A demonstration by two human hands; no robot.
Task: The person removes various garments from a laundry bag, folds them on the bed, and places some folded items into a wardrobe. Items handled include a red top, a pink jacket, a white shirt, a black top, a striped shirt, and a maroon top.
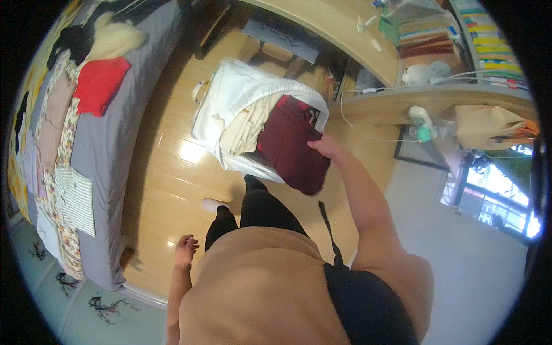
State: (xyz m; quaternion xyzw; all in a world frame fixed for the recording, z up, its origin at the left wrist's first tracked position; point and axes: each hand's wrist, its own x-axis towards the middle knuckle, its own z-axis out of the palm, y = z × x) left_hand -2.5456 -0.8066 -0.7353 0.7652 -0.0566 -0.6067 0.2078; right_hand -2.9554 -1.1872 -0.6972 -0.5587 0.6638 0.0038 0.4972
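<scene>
My right hand [325, 147] grips the edge of a dark maroon garment [293, 146]. The garment lies partly in a white fabric storage bag [250, 77] and hangs over its near rim. Inside the bag, beside the maroon cloth, is a cream folded garment [248, 125]. The bag stands on the floor in front of my feet. Away from the bag, my left hand [186, 249] hangs by my side with its fingers loosely curled and nothing visible in it.
On the left, a bed with a grey sheet [142, 69] carries a red folded garment [101, 86], a striped shirt [75, 198] and several other clothes. A wooden desk [375, 108] with shelves and a white cable runs along the right. Wood flooring [168, 172] separates bed and bag.
</scene>
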